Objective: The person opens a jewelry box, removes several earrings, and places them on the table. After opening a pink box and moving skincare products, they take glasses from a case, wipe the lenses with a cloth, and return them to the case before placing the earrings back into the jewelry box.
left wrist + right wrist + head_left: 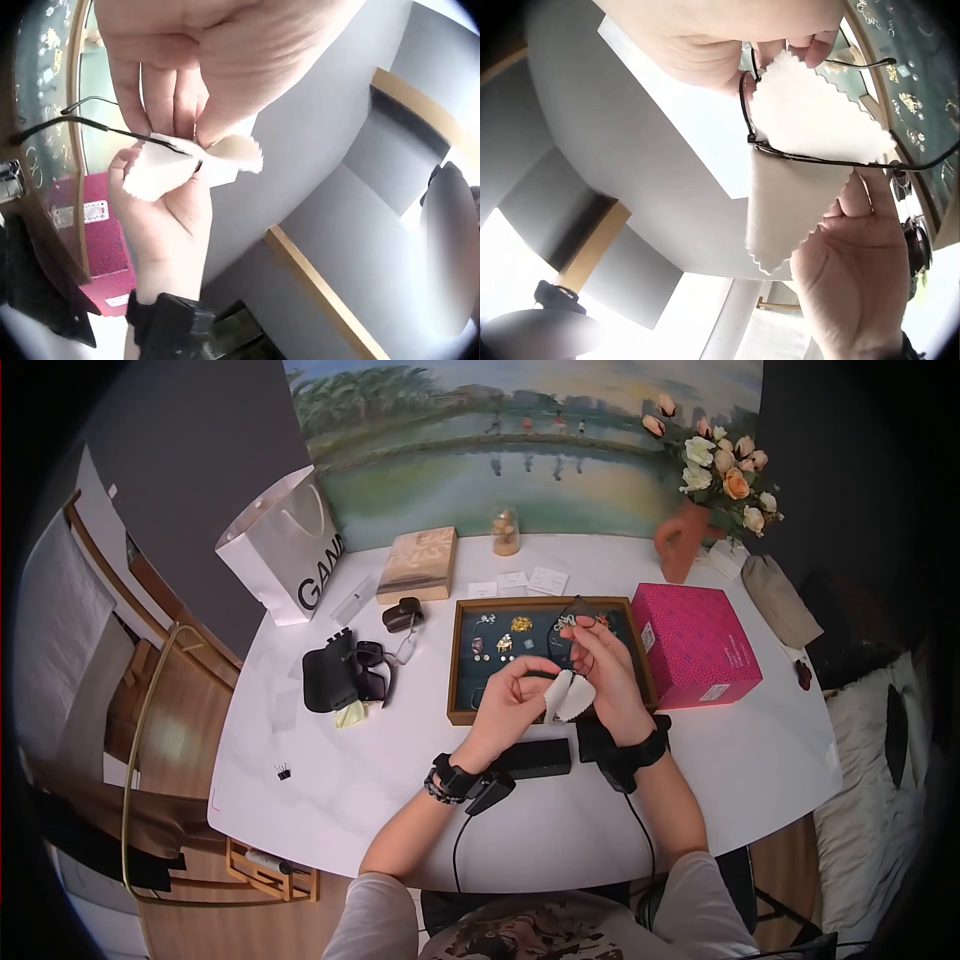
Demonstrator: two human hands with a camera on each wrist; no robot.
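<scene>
White cloth folded over black-framed eyeglasses, held above a jewellery tray

The left hand (515, 705) pinches a white zigzag-edged cloth (817, 116) between thumb and fingers. The cloth is folded over part of the eyeglasses (751, 139) — their thin black frame and one temple show past its edges, while the lenses are largely hidden. The right hand (610, 682) grasps the eyeglasses by the frame, its fingers bent; exactly where each fingertip presses is partly covered by the cloth.

In the head view, eyeglasses and cloth are over the right part of a wooden-rimmed jewellery tray (453, 672), which holds small gold and silver pieces on a dark lining. A magenta box (697, 645) stands just beside the tray, on its right. Dark sunglasses (372, 685) lie to the left — well apart from both hands — next to a black case (326, 680).
</scene>
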